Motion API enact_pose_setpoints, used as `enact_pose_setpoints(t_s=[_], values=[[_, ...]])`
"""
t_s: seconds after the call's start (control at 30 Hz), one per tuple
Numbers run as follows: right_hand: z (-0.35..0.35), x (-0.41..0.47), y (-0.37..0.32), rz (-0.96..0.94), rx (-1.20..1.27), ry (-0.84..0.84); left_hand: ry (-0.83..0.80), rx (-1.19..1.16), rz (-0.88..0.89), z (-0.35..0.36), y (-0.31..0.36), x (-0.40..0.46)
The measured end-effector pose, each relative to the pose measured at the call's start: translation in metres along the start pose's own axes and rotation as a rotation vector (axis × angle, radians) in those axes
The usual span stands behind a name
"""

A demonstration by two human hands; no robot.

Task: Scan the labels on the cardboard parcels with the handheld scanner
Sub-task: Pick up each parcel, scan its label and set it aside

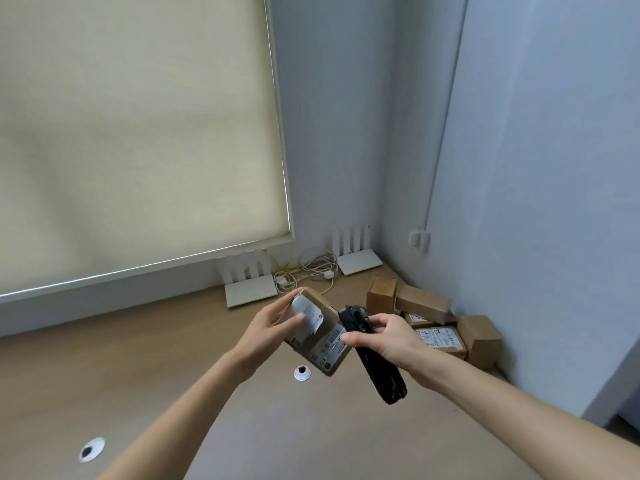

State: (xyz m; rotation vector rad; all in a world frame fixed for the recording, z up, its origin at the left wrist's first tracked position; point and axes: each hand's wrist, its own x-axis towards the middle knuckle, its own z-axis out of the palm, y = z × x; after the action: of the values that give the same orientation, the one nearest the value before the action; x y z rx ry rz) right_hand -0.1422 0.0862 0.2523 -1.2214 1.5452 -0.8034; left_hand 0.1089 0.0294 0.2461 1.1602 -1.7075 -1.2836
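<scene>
Hands are meeting above the table (173, 358). Left hand (266, 336) is gripping a labelled cardboard parcel (317, 336); right hand (388, 337) is clutching the black handheld scanner (372, 358) just beside it.

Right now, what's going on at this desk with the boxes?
A person is scanning parcel labels. The left hand holds a small parcel up off the desk, label side toward the camera. The right hand grips a black scanner right beside it, thumb touching the parcel's edge. A pile of parcels sits in the corner, and two white routers with cables stand along the wall.
</scene>
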Motion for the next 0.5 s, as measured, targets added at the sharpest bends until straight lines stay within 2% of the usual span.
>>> enact_pose_setpoints(t_s=[0.13, 0.37, 0.5], values=[[0.011, -0.028, -0.035, -0.034, -0.012, -0.043, 0.026, 0.063, -0.012, -0.028, 0.029, -0.042], [0.025, -0.048, -0.072, -0.105, -0.132, -0.116, 0.207, 0.107, -0.018, -0.051, 0.052, -0.082], [0.03, -0.053, -0.08, -0.174, -0.33, -0.051, 0.325, 0.152, -0.043, -0.055, 0.057, -0.093]])
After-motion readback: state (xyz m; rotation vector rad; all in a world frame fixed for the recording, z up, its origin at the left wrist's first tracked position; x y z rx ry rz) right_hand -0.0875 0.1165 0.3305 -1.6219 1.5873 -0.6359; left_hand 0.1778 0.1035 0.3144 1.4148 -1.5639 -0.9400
